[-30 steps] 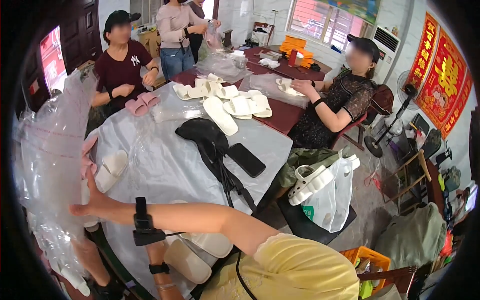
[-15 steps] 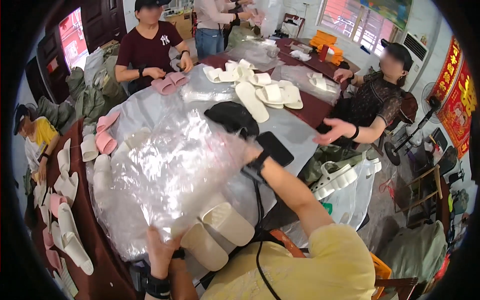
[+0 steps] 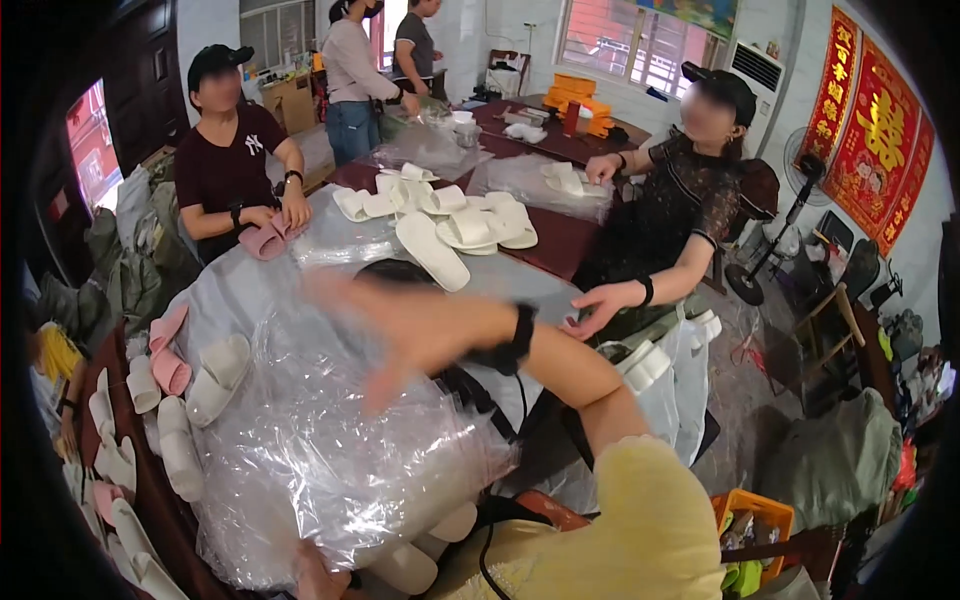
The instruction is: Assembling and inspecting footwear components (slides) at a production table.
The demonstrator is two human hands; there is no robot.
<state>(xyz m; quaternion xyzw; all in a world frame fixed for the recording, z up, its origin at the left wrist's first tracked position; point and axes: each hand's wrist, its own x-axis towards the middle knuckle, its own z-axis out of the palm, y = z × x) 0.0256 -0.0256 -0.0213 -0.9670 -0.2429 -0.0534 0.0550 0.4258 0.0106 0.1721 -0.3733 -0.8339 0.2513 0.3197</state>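
A wide pile of clear plastic bags (image 3: 330, 440) spreads over the near part of the table. At its near edge my left hand (image 3: 318, 572) pinches the plastic, its lower part cut off by the picture's edge. My right hand (image 3: 420, 325) is held above the pile, blurred, with thumb and fingers stretched apart and nothing in them. Two cream slippers (image 3: 405, 568) stick out from under the plastic by my body. Left of the pile lie a cream slipper (image 3: 220, 378), another white slipper (image 3: 179, 450) and a pink pair (image 3: 170, 350). My forearm partly covers a black cap (image 3: 395, 270).
White slippers (image 3: 445, 225) are heaped at the table's far middle. Across from me a person (image 3: 235, 160) handles pink slippers (image 3: 265, 240). At the right another person (image 3: 690, 190) reaches toward white clogs (image 3: 645, 365). An orange crate (image 3: 755, 515) stands by my right side.
My right hand has let go of the plastic's far right side and swung left above it. The plastic pile sits nearer me, covering more of the two cream slippers.
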